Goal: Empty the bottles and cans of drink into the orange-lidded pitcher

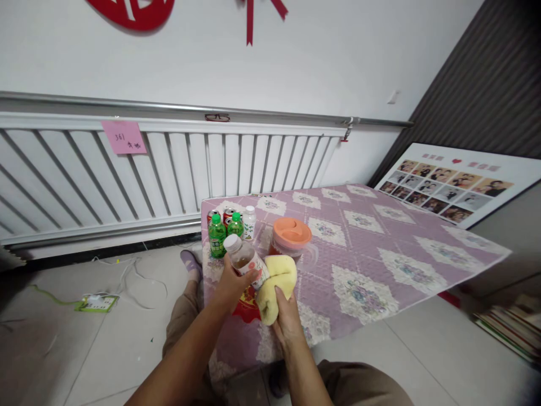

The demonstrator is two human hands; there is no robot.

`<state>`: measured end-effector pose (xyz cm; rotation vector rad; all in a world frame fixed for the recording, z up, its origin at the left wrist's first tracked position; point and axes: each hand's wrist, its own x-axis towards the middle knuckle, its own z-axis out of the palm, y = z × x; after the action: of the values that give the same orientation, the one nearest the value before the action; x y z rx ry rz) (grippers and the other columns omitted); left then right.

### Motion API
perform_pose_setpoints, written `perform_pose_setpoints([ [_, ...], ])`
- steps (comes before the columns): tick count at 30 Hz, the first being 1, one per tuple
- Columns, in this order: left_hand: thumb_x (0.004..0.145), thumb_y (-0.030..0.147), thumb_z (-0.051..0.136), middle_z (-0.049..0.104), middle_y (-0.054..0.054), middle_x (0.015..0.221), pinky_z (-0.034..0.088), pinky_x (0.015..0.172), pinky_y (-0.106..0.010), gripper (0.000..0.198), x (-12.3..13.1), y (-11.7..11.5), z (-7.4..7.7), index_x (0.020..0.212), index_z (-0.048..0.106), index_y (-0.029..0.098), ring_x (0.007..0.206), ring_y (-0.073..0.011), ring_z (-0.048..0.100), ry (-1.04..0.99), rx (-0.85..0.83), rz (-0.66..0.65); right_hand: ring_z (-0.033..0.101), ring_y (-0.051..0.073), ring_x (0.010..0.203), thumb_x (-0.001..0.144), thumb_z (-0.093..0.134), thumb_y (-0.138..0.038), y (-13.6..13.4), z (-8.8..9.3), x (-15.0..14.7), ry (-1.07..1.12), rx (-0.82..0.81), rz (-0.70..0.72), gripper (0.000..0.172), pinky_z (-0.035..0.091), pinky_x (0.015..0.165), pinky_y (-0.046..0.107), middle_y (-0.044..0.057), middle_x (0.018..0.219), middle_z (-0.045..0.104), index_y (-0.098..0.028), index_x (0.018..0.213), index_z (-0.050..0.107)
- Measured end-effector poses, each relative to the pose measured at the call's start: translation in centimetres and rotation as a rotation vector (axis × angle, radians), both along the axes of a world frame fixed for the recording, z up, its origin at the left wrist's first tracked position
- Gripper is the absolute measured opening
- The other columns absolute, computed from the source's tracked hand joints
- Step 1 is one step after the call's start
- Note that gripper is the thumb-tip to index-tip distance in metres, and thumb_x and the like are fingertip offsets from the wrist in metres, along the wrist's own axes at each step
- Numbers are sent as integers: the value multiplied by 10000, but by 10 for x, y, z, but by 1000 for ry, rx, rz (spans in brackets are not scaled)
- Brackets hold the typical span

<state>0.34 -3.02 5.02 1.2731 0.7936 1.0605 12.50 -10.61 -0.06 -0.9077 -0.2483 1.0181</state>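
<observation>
On the left, a pink note [124, 137] was seen stuck to the white radiator [249, 163]. At the near left end of the tabletop [323, 282], two green-capped drink bottles [217, 237] were grouped with red cans [229, 215] and a leafy-label bottle [249, 225]. Just in front of these, the clear white-capped bottle [242, 257] was held tilted, its cap toward the upper left, with some amber liquid visible inside; it was gripped around its side by the left hand [235, 283], the thumb laid across the label. Its lower end was met by a folded yellow cloth [282, 273], by which the base was hidden. A red printed item [247, 309] was partly covered below. The cloth was pinched from beneath by the right hand [288, 317], so neither grip was left free. For good handling, it was judged that the bottle should be steadied firmly but not squeezed, the cloth pressed evenly around its wall, and the cap aimed away from the standing bottles. Farther right, an orange-lidded container [291, 233] was set just beyond the cloth, where elbow room was judged to be needed.
</observation>
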Motion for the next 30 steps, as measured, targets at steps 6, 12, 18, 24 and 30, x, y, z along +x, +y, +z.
perform_pose_setpoints([
  [6,665,365,856,653,-112,1241,515,975,-427,723,-9,4,-5,1248,461,202,1139,-289,633,95,7,-243,712,227,747,611,857,-405,-5,23,9,-271,-103,65,565,585,666,336,33,902,762,-219,1091,625],
  [12,633,376,900,648,-103,1298,528,971,-425,906,-12,-5,-2,1393,419,266,1150,-293,640,38,-7,-423,691,225,822,652,810,-361,-4,70,10,-539,-57,166,569,564,691,316,35,976,753,-224,1177,641],
  [18,588,436,920,627,-125,1325,495,1014,-453,969,-20,-1,1,1399,435,221,1173,-319,622,51,-20,-543,689,217,802,678,774,-387,14,80,10,-434,-110,147,486,551,697,305,25,940,760,-215,1117,657],
  [24,650,359,884,634,-116,1294,471,1031,-430,805,-32,5,2,1338,497,198,1182,-300,600,127,70,-503,718,226,719,705,798,-414,23,52,21,-95,-84,274,452,560,660,314,22,794,767,-189,1070,655],
  [30,587,439,918,688,-106,1139,500,955,-437,766,-36,12,7,1224,576,185,1049,-297,651,11,3,-530,741,275,836,690,780,-545,4,30,20,-17,-82,399,389,589,720,372,56,753,762,-197,853,716],
])
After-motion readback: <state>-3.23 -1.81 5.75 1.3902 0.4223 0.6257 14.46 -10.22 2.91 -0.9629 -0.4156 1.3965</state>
